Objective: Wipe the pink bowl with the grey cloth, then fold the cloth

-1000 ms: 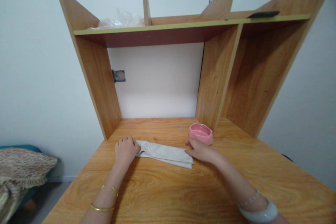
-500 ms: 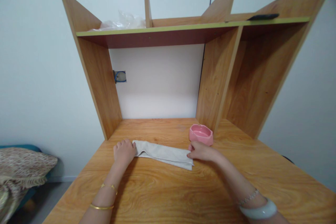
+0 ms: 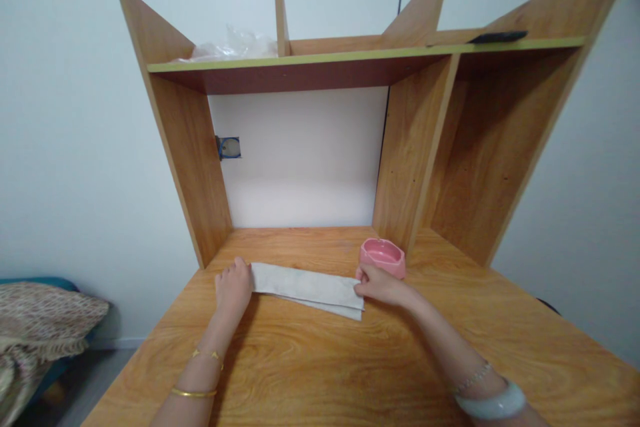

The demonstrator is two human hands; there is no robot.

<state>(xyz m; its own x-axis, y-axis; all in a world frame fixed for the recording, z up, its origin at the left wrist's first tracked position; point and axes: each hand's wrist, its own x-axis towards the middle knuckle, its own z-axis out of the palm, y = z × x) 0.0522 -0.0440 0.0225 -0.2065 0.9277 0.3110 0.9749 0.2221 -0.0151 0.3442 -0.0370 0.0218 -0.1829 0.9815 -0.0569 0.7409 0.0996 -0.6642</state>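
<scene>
A pale grey cloth (image 3: 306,288), folded into a long narrow strip, lies across the wooden desk (image 3: 320,373). My left hand (image 3: 233,285) pinches its left end with the fingers curled. At the right end my right hand (image 3: 379,285) grips the cloth's corner. The top layer sits flat and its edges look lined up. A small pink bowl (image 3: 383,256) stands just behind my right hand, almost touching it.
The desk carries a wooden hutch with upright panels (image 3: 405,153) and a shelf (image 3: 350,53) overhead. Crumpled clear plastic (image 3: 235,45) and a dark flat object (image 3: 497,36) rest on that shelf. A bed with a patterned blanket (image 3: 40,320) is at the far left.
Both hands have drawn the cloth a little farther back on the desk and pulled it taut. The upper layer now lies flatter and straighter than before.
</scene>
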